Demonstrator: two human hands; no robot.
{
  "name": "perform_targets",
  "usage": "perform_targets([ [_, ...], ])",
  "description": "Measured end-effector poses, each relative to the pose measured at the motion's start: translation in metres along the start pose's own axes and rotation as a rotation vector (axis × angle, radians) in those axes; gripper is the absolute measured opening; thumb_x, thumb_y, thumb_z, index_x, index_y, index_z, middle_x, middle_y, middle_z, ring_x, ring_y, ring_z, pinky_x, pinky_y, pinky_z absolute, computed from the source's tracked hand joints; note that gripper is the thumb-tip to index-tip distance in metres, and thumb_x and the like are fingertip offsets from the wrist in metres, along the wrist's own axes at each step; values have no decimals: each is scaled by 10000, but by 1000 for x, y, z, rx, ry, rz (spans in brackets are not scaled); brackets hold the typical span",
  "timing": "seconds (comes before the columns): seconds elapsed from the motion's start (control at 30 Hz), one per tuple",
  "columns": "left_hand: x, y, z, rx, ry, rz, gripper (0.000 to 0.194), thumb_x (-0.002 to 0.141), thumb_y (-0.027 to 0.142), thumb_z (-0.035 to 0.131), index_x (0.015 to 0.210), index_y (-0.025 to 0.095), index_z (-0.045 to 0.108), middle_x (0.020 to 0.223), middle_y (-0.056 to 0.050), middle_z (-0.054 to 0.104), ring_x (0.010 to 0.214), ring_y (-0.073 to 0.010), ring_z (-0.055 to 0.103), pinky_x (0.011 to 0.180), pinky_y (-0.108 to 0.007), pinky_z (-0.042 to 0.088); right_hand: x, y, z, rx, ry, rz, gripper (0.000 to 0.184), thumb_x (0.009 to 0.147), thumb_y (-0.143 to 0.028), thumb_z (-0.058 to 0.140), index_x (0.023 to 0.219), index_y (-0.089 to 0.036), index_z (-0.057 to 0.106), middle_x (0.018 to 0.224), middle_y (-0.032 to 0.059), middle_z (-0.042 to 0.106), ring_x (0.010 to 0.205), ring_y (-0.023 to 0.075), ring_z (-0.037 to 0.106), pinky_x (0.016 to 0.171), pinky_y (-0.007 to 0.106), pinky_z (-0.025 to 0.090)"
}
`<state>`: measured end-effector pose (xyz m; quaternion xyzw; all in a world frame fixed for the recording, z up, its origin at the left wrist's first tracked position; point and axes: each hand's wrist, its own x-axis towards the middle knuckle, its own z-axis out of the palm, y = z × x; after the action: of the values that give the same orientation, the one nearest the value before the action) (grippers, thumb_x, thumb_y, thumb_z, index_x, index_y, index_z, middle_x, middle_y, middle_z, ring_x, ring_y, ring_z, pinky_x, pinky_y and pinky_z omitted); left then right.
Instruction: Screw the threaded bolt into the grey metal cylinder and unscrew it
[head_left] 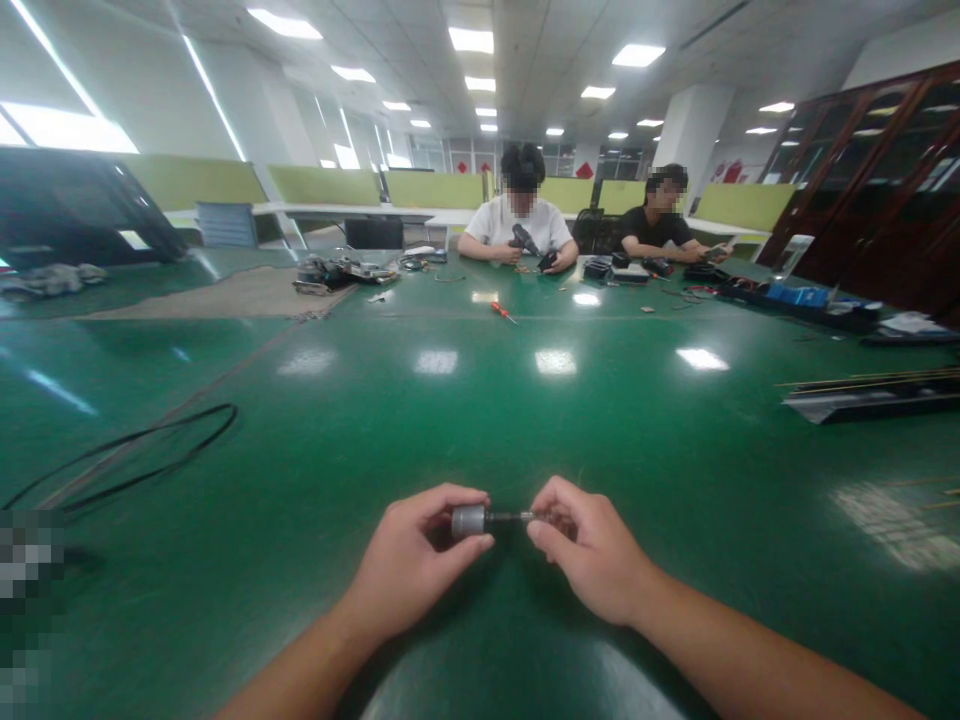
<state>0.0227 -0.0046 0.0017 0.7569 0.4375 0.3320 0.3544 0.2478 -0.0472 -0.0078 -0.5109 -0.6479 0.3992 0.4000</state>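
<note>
Low in the head view, a grey metal cylinder with a thin dark shaft (469,520) is held level between my two hands, above the green tabletop (375,430). My left hand (416,550) grips the cylinder body between thumb and fingers. The shaft points right, where the thumb and fingers of my right hand (589,545) are closed on its far end. My right fingers hide the tip of the shaft. I cannot make out exactly what kind of part it is.
Ahead lies an orange-handled screwdriver (501,311). A co-worker in white (517,225) holds a power drill (525,240); another person in black (664,230) sits right. A black cable loop (172,455) lies left, a metal channel with thin rods (870,398) right, electronic parts (337,272) farther back.
</note>
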Motion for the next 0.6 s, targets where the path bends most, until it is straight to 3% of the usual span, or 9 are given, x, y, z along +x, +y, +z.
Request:
perform_targets([
  [0.6, 1, 0, -3, 22, 6, 34, 259, 765, 283, 773, 1012, 217, 734, 982, -39, 763, 900, -208, 717, 833, -292, 552, 0, 2, 0, 4, 7, 18, 37, 894, -225, 580, 870, -196, 576, 635, -44, 585, 579, 128, 552, 559, 231, 394],
])
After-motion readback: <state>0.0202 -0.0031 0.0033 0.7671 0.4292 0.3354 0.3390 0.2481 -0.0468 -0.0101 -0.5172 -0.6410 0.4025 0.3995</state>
